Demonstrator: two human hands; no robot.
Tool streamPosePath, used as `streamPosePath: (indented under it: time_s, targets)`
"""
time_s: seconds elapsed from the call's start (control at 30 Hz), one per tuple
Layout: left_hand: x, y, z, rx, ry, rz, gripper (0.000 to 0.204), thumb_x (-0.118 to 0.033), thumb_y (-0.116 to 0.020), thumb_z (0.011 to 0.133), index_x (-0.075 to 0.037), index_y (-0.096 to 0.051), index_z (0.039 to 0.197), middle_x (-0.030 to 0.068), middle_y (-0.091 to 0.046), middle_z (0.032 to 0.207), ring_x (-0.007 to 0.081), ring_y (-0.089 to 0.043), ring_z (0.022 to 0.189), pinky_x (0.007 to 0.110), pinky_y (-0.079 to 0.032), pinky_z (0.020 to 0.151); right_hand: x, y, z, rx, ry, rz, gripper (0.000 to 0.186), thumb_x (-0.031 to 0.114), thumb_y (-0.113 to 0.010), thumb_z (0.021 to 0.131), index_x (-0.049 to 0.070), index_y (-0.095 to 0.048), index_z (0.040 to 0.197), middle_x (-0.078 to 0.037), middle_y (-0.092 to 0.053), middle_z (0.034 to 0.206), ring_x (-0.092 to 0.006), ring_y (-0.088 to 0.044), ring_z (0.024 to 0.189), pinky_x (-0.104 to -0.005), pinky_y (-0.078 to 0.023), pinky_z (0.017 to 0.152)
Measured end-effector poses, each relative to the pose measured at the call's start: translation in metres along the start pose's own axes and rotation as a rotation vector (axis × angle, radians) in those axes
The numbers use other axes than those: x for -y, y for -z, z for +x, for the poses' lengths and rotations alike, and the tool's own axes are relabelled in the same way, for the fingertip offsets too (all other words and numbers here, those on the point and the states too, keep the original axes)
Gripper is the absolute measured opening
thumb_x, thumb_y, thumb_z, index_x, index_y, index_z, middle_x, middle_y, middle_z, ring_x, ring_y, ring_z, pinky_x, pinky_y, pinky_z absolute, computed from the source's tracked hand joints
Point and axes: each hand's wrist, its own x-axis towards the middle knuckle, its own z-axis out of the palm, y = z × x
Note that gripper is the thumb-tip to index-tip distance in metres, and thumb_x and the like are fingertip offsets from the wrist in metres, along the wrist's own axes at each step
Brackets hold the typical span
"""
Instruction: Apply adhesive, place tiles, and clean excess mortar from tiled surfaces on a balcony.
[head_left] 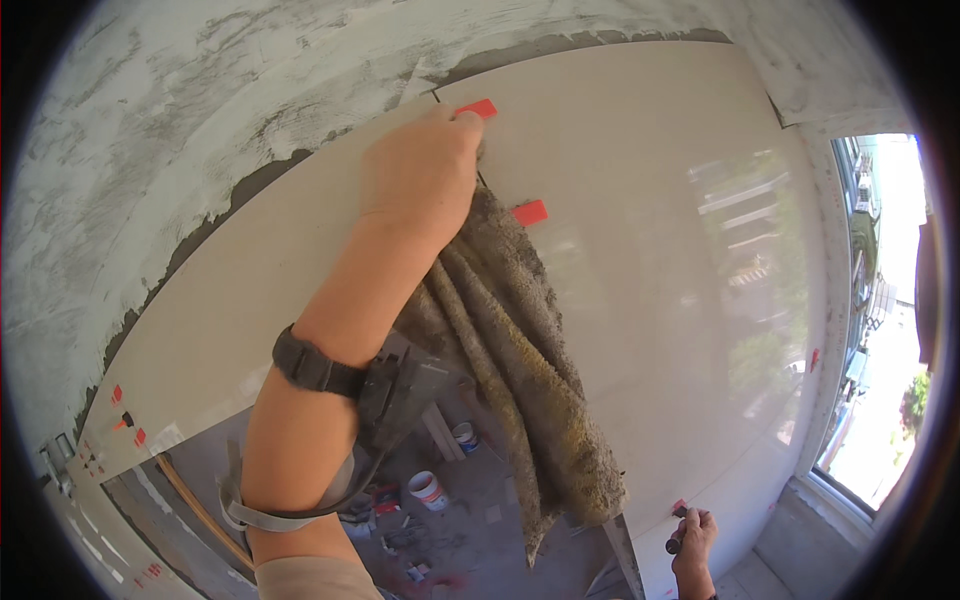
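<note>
My left hand (425,165) is raised to the top of a large cream wall tile, its fingers closed and slightly blurred. From it hangs a dirty, brown-grey cloth (520,360) in long folds. At the fingertips, a red levelling wedge (477,108) sits by the dark joint between two tiles; a second red wedge (531,212) is just beside the cloth. At the lower right, my right hand (695,545) is closed round a small black-handled tool (674,545), whose kind I cannot make out. Another small red wedge (680,507) is close to those fingers.
Rough grey plaster (200,110) borders the tiles above. Through an opening below, a white-and-red bucket (428,490) and scattered tools show on the floor. A wooden strip (200,510) leans at lower left. A bright window (880,320) is at the right.
</note>
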Motion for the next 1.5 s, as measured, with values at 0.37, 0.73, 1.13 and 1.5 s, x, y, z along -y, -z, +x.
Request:
streamPosePath:
  time_s: [0.37, 0.73, 1.13, 1.5]
  targets:
    - [-0.005, -0.006, -0.008, -0.068, 0.082, -0.061, 0.014, -0.005, -0.059, 0.079, -0.008, -0.068, 0.089, 0.0105, -0.064, 0.089, 0.0333, -0.064, 0.082, 0.044, -0.051, 0.071, -0.004, 0.017, 0.013, -0.047, 0.001, -0.038, 0.016, 0.018, -0.056, 0.095, 0.003, -0.054, 0.094, -0.002, -0.051, 0.063, -0.0101, -0.047, 0.046, -0.0239, -0.039, 0.042]
    - [0.017, 0.02, -0.079, 0.183, 0.017, -0.435, 0.011, -0.006, -0.062, 0.078, -0.005, -0.068, 0.086, 0.0132, -0.062, 0.088, 0.0348, -0.062, 0.08, 0.044, -0.05, 0.07, -0.009, 0.045, -0.01, 0.19, -0.034, -0.013, 0.015, 0.022, -0.058, 0.095, 0.008, -0.054, 0.092, 0.003, -0.048, 0.064, -0.0079, -0.044, 0.048, -0.0224, -0.037, 0.043]
    - [-0.069, 0.156, -0.476, 0.55, 1.464, -1.225, 0.019, -0.01, -0.07, 0.085, 0.004, -0.066, 0.099, 0.0034, -0.066, 0.088, 0.0098, -0.058, 0.075, 0.026, -0.046, 0.068, -0.07, -0.016, -0.106, 0.366, -1.004, 0.159, 0.025, 0.029, -0.053, 0.099, 0.007, -0.061, 0.108, 0.0, -0.056, 0.073, -0.0097, -0.039, 0.048, -0.0238, -0.034, 0.044]
    - [0.084, 0.341, -0.641, -0.283, 2.145, -1.191, 0.013, -0.015, -0.062, 0.094, -0.002, -0.06, 0.098, 0.0035, -0.065, 0.087, 0.0118, -0.063, 0.076, 0.028, -0.054, 0.067, -0.271, -0.113, -0.196, 0.763, -1.074, 0.187, 0.025, 0.032, -0.062, 0.091, 0.009, -0.057, 0.1, -0.002, -0.057, 0.072, -0.0136, -0.056, 0.066, -0.028, -0.046, 0.052]
